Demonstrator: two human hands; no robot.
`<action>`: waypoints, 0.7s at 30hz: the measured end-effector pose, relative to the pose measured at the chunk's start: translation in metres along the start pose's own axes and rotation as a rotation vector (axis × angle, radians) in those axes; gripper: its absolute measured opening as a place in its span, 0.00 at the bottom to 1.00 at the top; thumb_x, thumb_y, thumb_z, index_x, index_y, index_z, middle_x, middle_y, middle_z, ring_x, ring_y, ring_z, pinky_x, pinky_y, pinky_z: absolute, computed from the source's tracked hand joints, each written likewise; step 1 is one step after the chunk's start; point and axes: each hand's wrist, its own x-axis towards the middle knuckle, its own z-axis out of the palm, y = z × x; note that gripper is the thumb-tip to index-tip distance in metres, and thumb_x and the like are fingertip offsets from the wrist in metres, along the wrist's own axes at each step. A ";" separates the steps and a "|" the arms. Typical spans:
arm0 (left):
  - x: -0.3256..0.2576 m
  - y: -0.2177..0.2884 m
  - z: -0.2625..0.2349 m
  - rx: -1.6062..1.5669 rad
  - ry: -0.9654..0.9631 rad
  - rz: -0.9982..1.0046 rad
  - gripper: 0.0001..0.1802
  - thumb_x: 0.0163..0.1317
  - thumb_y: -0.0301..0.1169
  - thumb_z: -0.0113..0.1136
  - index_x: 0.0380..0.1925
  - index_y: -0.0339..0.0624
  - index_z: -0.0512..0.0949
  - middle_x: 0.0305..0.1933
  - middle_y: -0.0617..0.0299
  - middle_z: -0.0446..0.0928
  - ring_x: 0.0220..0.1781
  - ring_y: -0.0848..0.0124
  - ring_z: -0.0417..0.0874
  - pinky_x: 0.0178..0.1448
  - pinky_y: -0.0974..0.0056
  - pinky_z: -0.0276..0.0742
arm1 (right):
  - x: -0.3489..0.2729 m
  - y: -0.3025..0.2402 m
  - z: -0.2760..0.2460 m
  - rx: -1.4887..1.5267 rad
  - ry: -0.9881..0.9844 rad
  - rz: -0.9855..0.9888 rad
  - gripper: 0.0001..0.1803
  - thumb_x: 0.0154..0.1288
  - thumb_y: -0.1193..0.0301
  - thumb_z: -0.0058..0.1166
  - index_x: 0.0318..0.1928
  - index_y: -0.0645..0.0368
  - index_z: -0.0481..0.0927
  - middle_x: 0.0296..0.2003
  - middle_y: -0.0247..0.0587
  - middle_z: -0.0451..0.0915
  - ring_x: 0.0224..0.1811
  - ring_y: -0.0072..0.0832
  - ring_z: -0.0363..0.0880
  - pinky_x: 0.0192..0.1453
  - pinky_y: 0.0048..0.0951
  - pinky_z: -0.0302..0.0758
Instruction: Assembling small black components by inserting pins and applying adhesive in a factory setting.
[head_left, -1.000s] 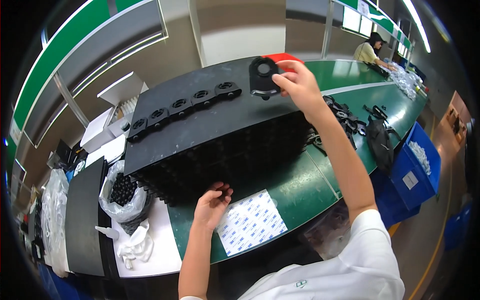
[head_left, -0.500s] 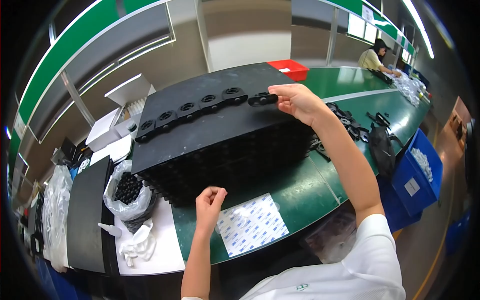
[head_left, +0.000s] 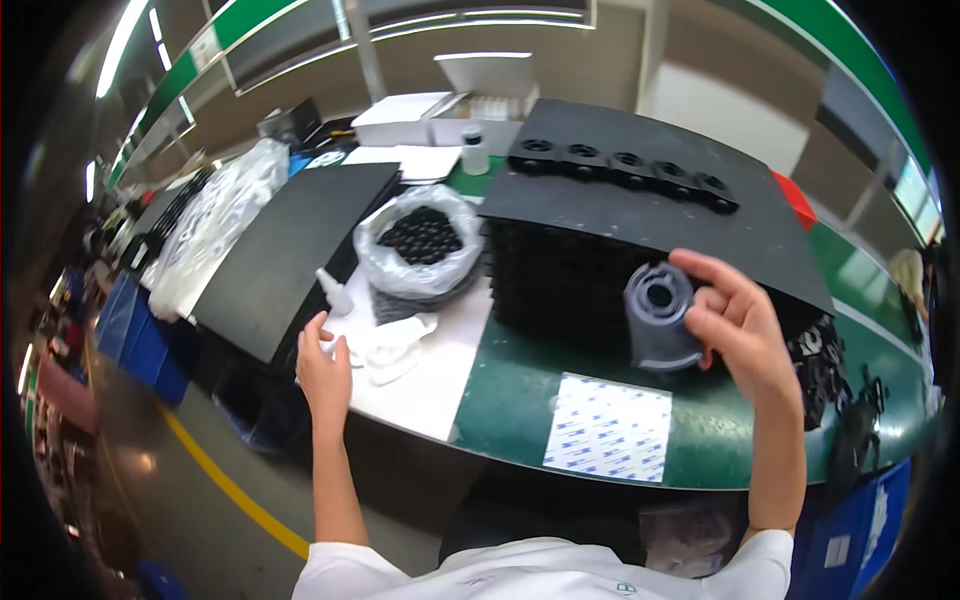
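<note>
My right hand (head_left: 742,325) pinches a black plastic part (head_left: 664,340) between thumb and fingers; it has a round ring at the top and a wider, curved lower end. It is held up in front of a tall stack of black sheets (head_left: 640,235). On top of the stack stands a row of similar black parts (head_left: 628,163). My left hand (head_left: 325,372), fingers apart and holding nothing, is just below a small white dropper bottle (head_left: 336,293). Beside that hand lies a crumpled white cloth or glove (head_left: 392,345).
A clear bag of small black pieces (head_left: 420,240) stands left of the stack. A printed white sheet (head_left: 608,428) lies on the green table (head_left: 505,400). Dark panels (head_left: 295,250) lie at left, white boxes (head_left: 405,118) behind. Loose black parts (head_left: 818,372) lie at right.
My view has swung left. The right hand has brought the part from beside the row's end to in front of the stack. My left hand has moved left to the bottle and opened.
</note>
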 end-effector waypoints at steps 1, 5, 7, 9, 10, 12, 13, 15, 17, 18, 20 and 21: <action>0.007 -0.014 -0.011 0.059 -0.018 -0.033 0.14 0.54 0.28 0.58 0.42 0.40 0.75 0.32 0.56 0.73 0.35 0.58 0.75 0.40 0.58 0.70 | 0.000 0.001 0.010 0.024 -0.069 0.019 0.28 0.58 0.77 0.53 0.59 0.67 0.63 0.23 0.26 0.70 0.22 0.10 0.68 0.22 0.12 0.67; 0.018 -0.040 -0.007 0.258 -0.226 -0.162 0.14 0.53 0.37 0.61 0.37 0.41 0.78 0.36 0.56 0.75 0.39 0.57 0.78 0.41 0.57 0.72 | 0.015 0.031 0.043 0.121 -0.185 0.146 0.26 0.59 0.76 0.52 0.58 0.69 0.64 0.21 0.27 0.70 0.22 0.12 0.68 0.24 0.15 0.68; 0.018 -0.047 -0.003 0.273 -0.243 -0.147 0.14 0.52 0.37 0.61 0.34 0.40 0.79 0.36 0.54 0.76 0.39 0.56 0.78 0.42 0.57 0.72 | 0.021 0.048 0.052 0.154 -0.206 0.170 0.26 0.59 0.76 0.53 0.58 0.69 0.65 0.21 0.27 0.70 0.22 0.13 0.68 0.25 0.17 0.69; 0.023 -0.056 0.000 0.232 -0.358 -0.181 0.12 0.51 0.35 0.60 0.31 0.39 0.79 0.33 0.53 0.76 0.38 0.55 0.78 0.42 0.56 0.72 | 0.026 0.056 0.059 0.218 -0.216 0.231 0.26 0.59 0.75 0.53 0.58 0.69 0.65 0.20 0.27 0.70 0.21 0.13 0.68 0.26 0.17 0.68; 0.028 -0.057 -0.001 0.204 -0.303 -0.150 0.11 0.51 0.34 0.59 0.29 0.38 0.79 0.32 0.52 0.76 0.37 0.54 0.78 0.42 0.56 0.72 | 0.028 0.060 0.061 0.252 -0.212 0.254 0.26 0.59 0.74 0.53 0.58 0.69 0.65 0.20 0.27 0.71 0.21 0.13 0.68 0.27 0.17 0.68; 0.035 -0.057 -0.007 0.099 -0.201 -0.121 0.10 0.51 0.33 0.59 0.26 0.35 0.77 0.31 0.51 0.76 0.36 0.53 0.78 0.41 0.56 0.71 | 0.033 0.068 0.068 0.278 -0.203 0.272 0.26 0.60 0.73 0.53 0.58 0.69 0.65 0.21 0.27 0.71 0.21 0.13 0.68 0.28 0.16 0.69; 0.037 -0.041 -0.013 0.038 -0.088 -0.036 0.10 0.52 0.32 0.58 0.26 0.34 0.76 0.29 0.51 0.76 0.33 0.55 0.77 0.39 0.58 0.71 | 0.035 0.072 0.069 0.299 -0.193 0.303 0.26 0.60 0.73 0.53 0.58 0.69 0.65 0.21 0.28 0.72 0.21 0.13 0.68 0.28 0.16 0.69; 0.035 -0.013 -0.027 -0.143 -0.049 -0.063 0.07 0.57 0.28 0.56 0.29 0.33 0.74 0.31 0.55 0.78 0.25 0.69 0.74 0.31 0.66 0.68 | 0.041 0.083 0.074 0.322 -0.187 0.337 0.23 0.60 0.74 0.53 0.56 0.69 0.68 0.28 0.32 0.76 0.22 0.12 0.69 0.27 0.13 0.68; 0.022 0.051 -0.039 -0.401 -0.135 -0.095 0.06 0.59 0.26 0.54 0.31 0.32 0.72 0.35 0.55 0.79 0.20 0.77 0.71 0.26 0.71 0.65 | 0.047 0.094 0.078 0.290 -0.158 0.381 0.23 0.60 0.73 0.53 0.55 0.69 0.68 0.27 0.31 0.76 0.22 0.12 0.69 0.27 0.14 0.69; 0.012 0.068 -0.036 -0.395 -0.150 -0.025 0.05 0.61 0.25 0.52 0.32 0.32 0.71 0.37 0.54 0.80 0.17 0.82 0.68 0.23 0.73 0.62 | 0.050 0.099 0.080 0.300 -0.145 0.384 0.25 0.59 0.73 0.54 0.56 0.70 0.68 0.23 0.31 0.74 0.22 0.15 0.69 0.28 0.16 0.70; -0.008 0.092 -0.038 -0.406 -0.276 0.052 0.04 0.59 0.23 0.54 0.32 0.34 0.71 0.31 0.58 0.78 0.16 0.82 0.64 0.21 0.72 0.59 | 0.054 0.101 0.088 0.261 -0.152 0.384 0.26 0.58 0.72 0.54 0.56 0.70 0.68 0.23 0.32 0.74 0.22 0.16 0.70 0.28 0.17 0.71; -0.017 0.105 -0.033 -0.467 -0.278 0.096 0.06 0.54 0.21 0.59 0.31 0.36 0.72 0.29 0.62 0.76 0.14 0.81 0.62 0.20 0.72 0.57 | 0.053 0.100 0.089 0.241 -0.149 0.394 0.27 0.57 0.72 0.55 0.56 0.71 0.67 0.23 0.33 0.75 0.23 0.17 0.71 0.28 0.18 0.71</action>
